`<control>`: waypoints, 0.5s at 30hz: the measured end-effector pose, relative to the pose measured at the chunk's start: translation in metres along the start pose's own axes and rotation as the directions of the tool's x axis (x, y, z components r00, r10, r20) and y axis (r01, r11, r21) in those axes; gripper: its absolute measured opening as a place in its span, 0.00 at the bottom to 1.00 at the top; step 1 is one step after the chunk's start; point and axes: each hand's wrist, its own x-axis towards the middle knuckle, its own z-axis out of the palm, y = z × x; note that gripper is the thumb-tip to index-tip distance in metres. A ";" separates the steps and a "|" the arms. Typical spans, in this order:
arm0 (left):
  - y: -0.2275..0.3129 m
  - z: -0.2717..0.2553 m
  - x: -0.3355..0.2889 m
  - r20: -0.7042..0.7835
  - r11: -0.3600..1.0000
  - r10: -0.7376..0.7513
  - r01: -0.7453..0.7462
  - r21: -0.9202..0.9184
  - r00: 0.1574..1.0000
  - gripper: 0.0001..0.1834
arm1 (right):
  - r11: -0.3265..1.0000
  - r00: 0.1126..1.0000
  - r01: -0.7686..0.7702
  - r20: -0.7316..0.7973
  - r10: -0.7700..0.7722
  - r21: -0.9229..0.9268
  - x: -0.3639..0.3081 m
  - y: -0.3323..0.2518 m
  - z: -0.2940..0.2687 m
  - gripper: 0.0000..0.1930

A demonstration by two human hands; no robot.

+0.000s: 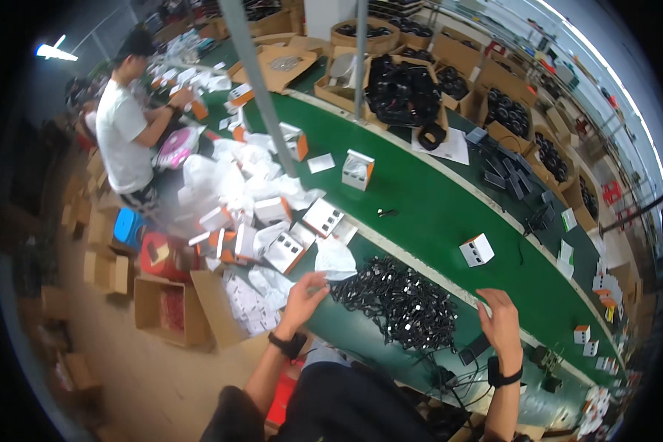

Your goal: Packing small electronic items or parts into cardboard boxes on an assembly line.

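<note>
My left hand (306,296) is raised at the near left of a big pile of black cables (401,302), its fingers apart and empty. Just beyond its fingertips lies a crumpled white plastic bag (336,261). My right hand (499,318) hovers to the right of the pile, by the near edge of the green conveyor belt (427,225). Its fingers are stretched out and hold nothing. A white and orange box (477,250) sits on the belt ahead of the right hand. Farther left on the belt stands another box (357,171), with a short black cable (386,213) lying nearer.
White and orange boxes (285,250) and plastic bags (232,173) crowd the bench to my left. A person in a white shirt (121,125) works there. Beyond the belt stand cartons of black coiled parts (507,110). A metal post (258,85) rises at the bench. An open carton (171,311) is on the floor.
</note>
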 end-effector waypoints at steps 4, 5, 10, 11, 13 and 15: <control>0.015 0.023 0.166 0.027 0.970 0.149 -0.152 0.189 0.988 0.40 | 1.000 0.986 -0.019 0.165 0.020 -0.005 0.077 0.011 0.048 0.12; 0.011 0.027 0.210 0.018 0.968 0.172 -0.172 0.182 0.985 0.44 | 0.997 0.967 -0.082 0.244 0.079 0.002 0.097 0.015 0.069 0.12; -0.039 0.029 0.395 -0.110 0.940 0.208 -0.168 0.296 0.972 0.63 | 0.962 0.923 -0.270 0.275 0.269 -0.037 0.197 0.048 0.229 0.17; -0.040 0.057 0.420 -0.098 0.940 0.195 -0.158 0.301 0.976 0.64 | 0.933 0.900 -0.350 0.247 0.359 -0.083 0.198 0.066 0.257 0.20; -0.058 0.056 0.453 -0.080 0.942 0.310 -0.294 0.161 0.947 0.63 | 0.885 0.856 -0.465 0.246 0.455 -0.018 0.226 0.055 0.316 0.23; -0.063 0.073 0.457 0.029 0.988 0.152 -0.153 0.038 0.988 0.56 | 0.859 0.829 -0.512 0.278 0.486 0.024 0.243 0.053 0.360 0.27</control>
